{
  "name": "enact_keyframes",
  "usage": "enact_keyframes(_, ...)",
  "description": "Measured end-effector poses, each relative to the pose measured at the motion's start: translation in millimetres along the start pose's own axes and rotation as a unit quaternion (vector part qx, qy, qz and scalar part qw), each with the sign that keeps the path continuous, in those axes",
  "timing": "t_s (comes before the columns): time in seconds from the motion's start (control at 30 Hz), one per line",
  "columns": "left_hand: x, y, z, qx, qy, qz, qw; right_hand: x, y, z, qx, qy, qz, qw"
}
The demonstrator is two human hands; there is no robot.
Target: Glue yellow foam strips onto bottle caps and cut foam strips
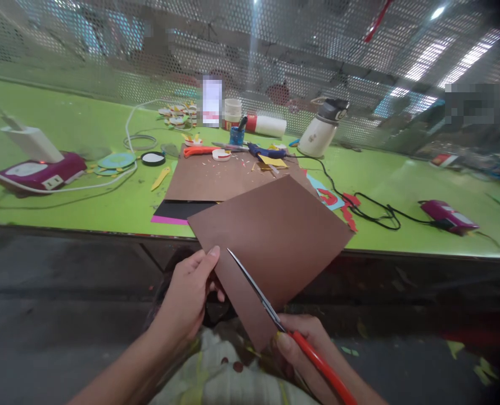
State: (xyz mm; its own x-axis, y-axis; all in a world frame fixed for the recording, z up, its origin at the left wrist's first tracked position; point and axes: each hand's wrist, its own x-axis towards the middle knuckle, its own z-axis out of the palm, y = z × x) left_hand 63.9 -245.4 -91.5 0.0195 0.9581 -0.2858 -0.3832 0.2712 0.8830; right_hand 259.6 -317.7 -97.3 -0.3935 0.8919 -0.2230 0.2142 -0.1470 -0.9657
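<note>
A sheet of brown paper (pixel 275 236) is held up over the table's front edge and my lap. My left hand (pixel 190 289) pinches its left edge, thumb on top and fingers beneath. My right hand (pixel 302 349) grips red-handled scissors (pixel 256 289), whose blades lie across the near left part of the sheet, pointing up and left toward my left thumb. A strip of the paper runs along the left side of the blades. The scissors' lower blade is hidden.
On the green table (pixel 405 169) lie stacked paper sheets (pixel 203 183), a blue glue gun (pixel 266 152) with a black cord, and orange-handled scissors (pixel 201 151). A white bottle (pixel 319 132), a phone (pixel 211 101) and a purple socket block (pixel 43 171) stand farther off.
</note>
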Motion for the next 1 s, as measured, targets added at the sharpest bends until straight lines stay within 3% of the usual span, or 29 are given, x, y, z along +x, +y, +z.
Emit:
enact_keyframes(0.17,3.2,-0.8,3.1,-0.010,0.012,0.022,1.000,-7.3,-10.2,-17.1,0.006,-0.061,0.031,0.998)
enact_keyframes(0.43,4.1,-6.9,5.9,-0.007,-0.005,0.014,1.000,-31.4,-43.5,-28.8,-0.042,-0.026,0.136,0.989)
enact_keyframes(0.67,2.0,-4.3,7.7,-0.025,-0.003,0.000,1.000,-11.9,-59.5,-39.5,-0.004,-0.134,0.179,0.975)
enact_keyframes(0.83,3.5,-1.0,4.2,-0.013,0.000,-0.004,1.000,-13.2,-75.4,-48.1,-0.020,-0.125,0.226,0.966)
enact_keyframes(1.0,1.0,-0.4,5.6,0.004,-0.023,-0.019,1.000,-7.8,-80.6,-40.6,-0.007,-0.107,0.198,0.974)
